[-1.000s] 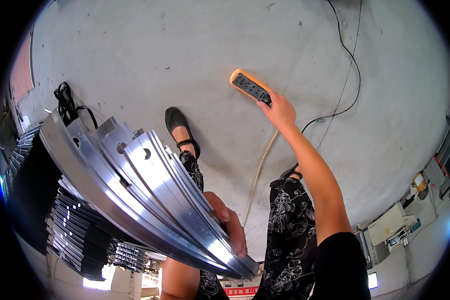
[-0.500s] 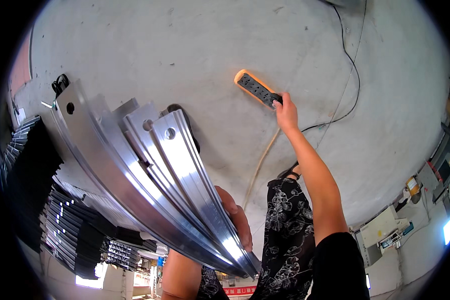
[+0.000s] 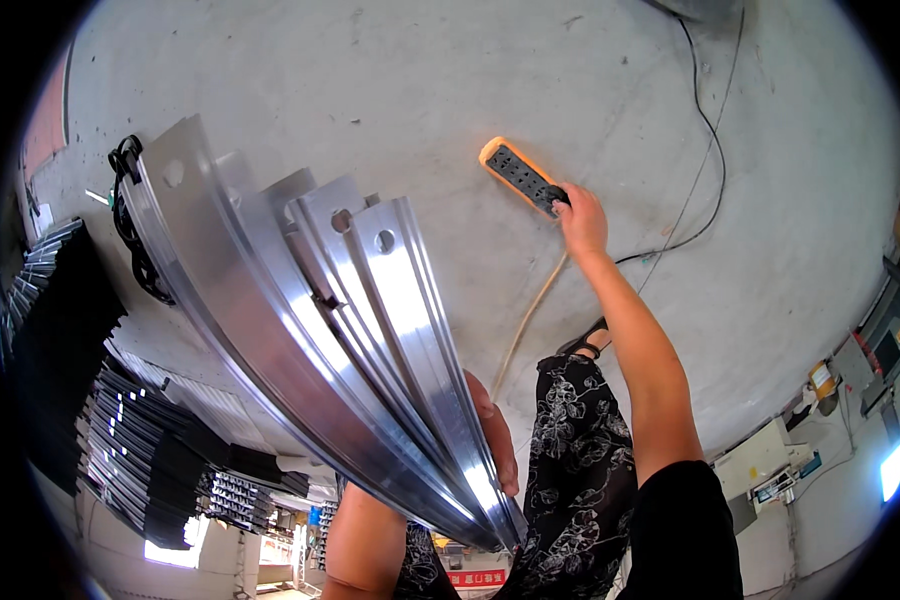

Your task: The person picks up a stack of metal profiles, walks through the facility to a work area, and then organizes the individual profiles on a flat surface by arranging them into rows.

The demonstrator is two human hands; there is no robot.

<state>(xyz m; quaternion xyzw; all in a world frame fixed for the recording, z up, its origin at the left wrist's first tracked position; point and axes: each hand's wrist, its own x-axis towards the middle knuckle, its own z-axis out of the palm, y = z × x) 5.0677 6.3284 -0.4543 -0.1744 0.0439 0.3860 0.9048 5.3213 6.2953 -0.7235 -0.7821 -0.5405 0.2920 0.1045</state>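
Shifted right across view since earlier frame, now covering left shoe: aluminium profiles [image 3: 345, 345], at least three, too overlapped to count exactly. Held over left leg [image 3: 422, 572], gripped at right edge by left hand [image 3: 494, 430], mostly hidden behind. Clasped in right hand [image 3: 583, 222]: one orange-and-black power strip [image 3: 522, 178], near end covered; can't tell if touching floor [image 3: 400, 120].

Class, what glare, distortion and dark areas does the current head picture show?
Head view: white glare streaks the long silvery metal profiles, including beside the left hand; head view: those profiles look bowed, likely by fisheye distortion; head view: corners are black, a bluish-white patch near the right rim overexposed.
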